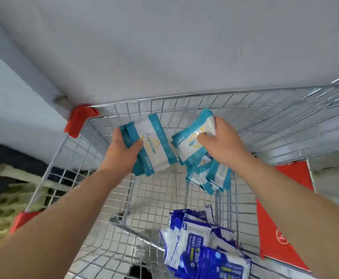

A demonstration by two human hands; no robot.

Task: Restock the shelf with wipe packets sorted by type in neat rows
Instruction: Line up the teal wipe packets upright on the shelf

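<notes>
Both my arms reach into a wire shopping cart [104, 198]. My left hand [122, 150] grips a stack of teal-and-white wipe packets [156, 146], held tilted above the cart floor. My right hand [219, 141] grips another teal-and-white packet [192, 141] at the cart's far right. Below that hand, several more teal packets [211, 176] lean against the right wire wall. A heap of dark blue-and-white wipe packets [200, 244] lies in the near right corner of the cart. No shelf is in view.
The cart has red plastic corner guards [80, 119] and a red panel [281, 214] on its right side. A pale grey wall or panel [164, 47] fills the view beyond the cart. A green patterned surface [1, 210] shows at the lower left.
</notes>
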